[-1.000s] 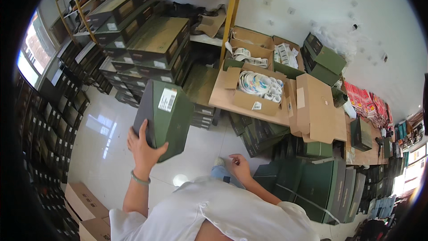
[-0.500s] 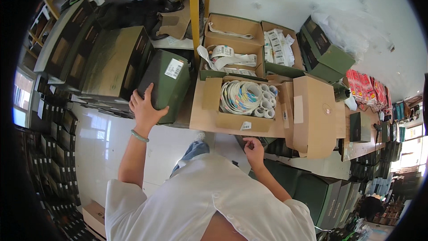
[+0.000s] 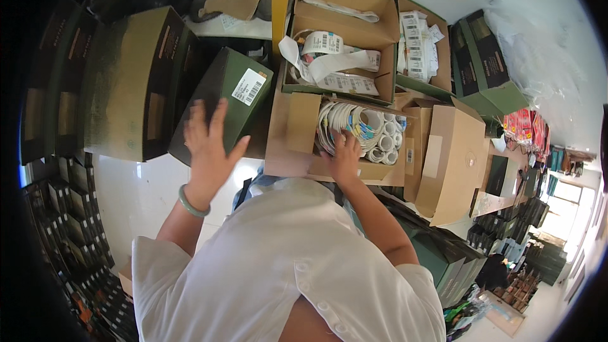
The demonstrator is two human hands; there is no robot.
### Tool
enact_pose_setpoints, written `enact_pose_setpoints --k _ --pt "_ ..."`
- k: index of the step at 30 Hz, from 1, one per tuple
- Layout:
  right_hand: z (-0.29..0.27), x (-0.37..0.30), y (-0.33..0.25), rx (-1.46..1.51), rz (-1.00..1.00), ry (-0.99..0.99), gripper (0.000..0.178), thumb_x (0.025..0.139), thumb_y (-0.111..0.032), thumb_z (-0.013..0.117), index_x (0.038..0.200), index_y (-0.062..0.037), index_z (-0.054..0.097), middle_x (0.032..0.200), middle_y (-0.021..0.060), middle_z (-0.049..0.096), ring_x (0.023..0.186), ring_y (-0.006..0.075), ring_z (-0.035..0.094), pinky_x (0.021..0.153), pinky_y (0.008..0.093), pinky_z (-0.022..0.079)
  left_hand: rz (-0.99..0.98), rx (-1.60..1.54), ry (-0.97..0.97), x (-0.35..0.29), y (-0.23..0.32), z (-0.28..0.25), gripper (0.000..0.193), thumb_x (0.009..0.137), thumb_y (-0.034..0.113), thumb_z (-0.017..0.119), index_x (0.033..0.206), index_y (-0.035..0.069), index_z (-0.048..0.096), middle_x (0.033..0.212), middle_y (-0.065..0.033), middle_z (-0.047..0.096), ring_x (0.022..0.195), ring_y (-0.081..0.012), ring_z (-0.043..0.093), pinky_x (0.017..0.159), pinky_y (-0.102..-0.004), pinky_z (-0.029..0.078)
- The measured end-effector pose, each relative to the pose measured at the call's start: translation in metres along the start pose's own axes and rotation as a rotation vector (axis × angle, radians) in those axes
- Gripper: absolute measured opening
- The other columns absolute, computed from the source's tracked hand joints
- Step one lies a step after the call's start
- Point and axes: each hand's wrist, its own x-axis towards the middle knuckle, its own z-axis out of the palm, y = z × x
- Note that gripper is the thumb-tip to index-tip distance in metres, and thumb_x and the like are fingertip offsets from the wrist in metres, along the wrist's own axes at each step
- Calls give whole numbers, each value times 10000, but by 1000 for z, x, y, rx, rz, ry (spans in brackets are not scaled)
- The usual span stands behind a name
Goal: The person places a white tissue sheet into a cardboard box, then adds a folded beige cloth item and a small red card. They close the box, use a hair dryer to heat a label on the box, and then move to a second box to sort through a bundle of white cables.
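My left hand [image 3: 214,152], a green bangle [image 3: 193,201] on its wrist, spreads its fingers over the near side of a dark green shoebox [image 3: 237,114]. Whether its fingertips touch the box I cannot tell. A white barcode label [image 3: 249,86] is stuck on that box. To the right, my right hand [image 3: 345,159] reaches over the front edge of an open cardboard carton [image 3: 303,120]. Its fingers are apart, at the left part of the label rolls [image 3: 373,130] inside, with nothing visibly held. The rolls are white with some coloured stickers.
Behind the carton, two open boxes [image 3: 386,44] hold loose strips of labels [image 3: 345,63]. A yellow post [image 3: 282,6] stands between them and the stacked shoeboxes [image 3: 123,82] on the left. An open-flapped carton [image 3: 449,158] stands right of the rolls. Shoeboxes lie below the table at right.
My right hand has moved up from the table's front edge to the label rolls. My left hand stays by the green shoebox with its fingers spread. The view has moved closer to the table.
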Motion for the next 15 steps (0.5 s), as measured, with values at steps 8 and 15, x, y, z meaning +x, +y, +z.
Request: enact_pose_setpoints --k 8,15 --pt "11 47 42 -156 -134 31 951 654 -237 846 1487 -221 387 1413 177 395 1211 403 430 1005 504 365 98 -266 -85 2 72 82 338 883 115 632 1219 85 621 1189 -128 635 1128 -339 570 970 -448 444" --pt "3 53 60 -39 -182 -2 941 639 -214 857 1471 -242 418 1436 192 379 1188 398 428 1007 486 344 -373 -752 -302 -5 84 164 276 930 149 597 1188 56 632 1033 -137 688 877 -278 678 776 -395 535"
